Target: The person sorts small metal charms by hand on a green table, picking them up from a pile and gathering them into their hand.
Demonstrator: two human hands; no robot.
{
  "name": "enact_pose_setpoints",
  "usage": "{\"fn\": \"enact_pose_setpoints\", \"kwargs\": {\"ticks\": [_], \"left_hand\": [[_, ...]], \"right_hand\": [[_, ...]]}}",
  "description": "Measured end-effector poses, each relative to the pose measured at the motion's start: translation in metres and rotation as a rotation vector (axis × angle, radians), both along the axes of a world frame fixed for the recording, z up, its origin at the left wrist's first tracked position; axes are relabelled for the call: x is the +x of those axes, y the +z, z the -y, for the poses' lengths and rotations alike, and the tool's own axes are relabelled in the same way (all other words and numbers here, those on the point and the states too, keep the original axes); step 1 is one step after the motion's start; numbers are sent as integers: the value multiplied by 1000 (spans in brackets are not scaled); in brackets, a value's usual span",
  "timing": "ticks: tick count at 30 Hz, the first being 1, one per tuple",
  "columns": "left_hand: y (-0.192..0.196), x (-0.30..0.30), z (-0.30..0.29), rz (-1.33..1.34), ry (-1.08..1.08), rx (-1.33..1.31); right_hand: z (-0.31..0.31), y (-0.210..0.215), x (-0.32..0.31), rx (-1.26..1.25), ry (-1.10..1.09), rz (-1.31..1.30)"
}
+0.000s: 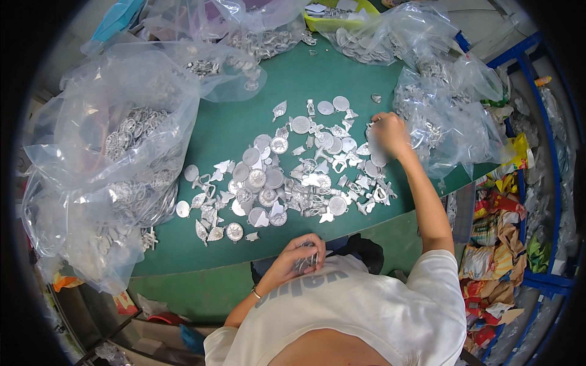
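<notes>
My left hand (303, 255) is near my body at the table's near edge, its fingers wrapped round a small bunch of silver metal pieces (303, 263). Their exact shapes are mostly covered by the fingers. Out to the right, my right hand (392, 136) reaches over the edge of a loose spread of silver metal charms (268, 178). Its fingers are curled together, and whatever lies at their tips is too blurred to name. Among the charms are round discs (340, 104), leaf shapes (279, 110) and small figures, lying flat and overlapping on the green table (232, 119).
Large clear plastic bags of metal pieces stand at the left (110, 104) and right (452, 104) of the table. A yellow-green basket (370, 7) holding pieces is at the back. Blue shelving (546, 282) with colourful packages rises beyond the right edge. One small piece (376, 97) lies apart.
</notes>
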State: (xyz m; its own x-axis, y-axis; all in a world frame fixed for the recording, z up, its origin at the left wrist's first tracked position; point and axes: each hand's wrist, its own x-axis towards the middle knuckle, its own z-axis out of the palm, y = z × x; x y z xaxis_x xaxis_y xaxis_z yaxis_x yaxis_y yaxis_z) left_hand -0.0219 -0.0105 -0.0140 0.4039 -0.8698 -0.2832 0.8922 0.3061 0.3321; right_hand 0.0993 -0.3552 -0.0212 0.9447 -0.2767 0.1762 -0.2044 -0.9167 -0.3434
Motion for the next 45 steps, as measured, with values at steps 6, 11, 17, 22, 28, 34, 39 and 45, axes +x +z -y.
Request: {"fn": "enact_pose_setpoints", "kwargs": {"ticks": [6,11,17,22,28,34,39,45], "left_hand": [[-7,1,0,-184,52,-129],[5,17,10,-328,211,-184],[24,37,22,-350,263,-183],[21,34,24,-435,317,-173],[-1,24,16,-233,212,-28],[11,13,21,227,282,388],[12,12,19,324,368,430],[9,15,8,337,329,412]], "right_hand": [[7,4,-1,294,144,143],[-52,62,-38,907,-85,103],[-127,85,-85,1301,204,-351],[-141,74,-88,1295,229,-329],[-141,60,-96,1140,118,-307],[-150,50,-100,1049,175,-285],[-165,58,-98,1049,281,-253],[-164,53,-99,1135,336,-236]]}}
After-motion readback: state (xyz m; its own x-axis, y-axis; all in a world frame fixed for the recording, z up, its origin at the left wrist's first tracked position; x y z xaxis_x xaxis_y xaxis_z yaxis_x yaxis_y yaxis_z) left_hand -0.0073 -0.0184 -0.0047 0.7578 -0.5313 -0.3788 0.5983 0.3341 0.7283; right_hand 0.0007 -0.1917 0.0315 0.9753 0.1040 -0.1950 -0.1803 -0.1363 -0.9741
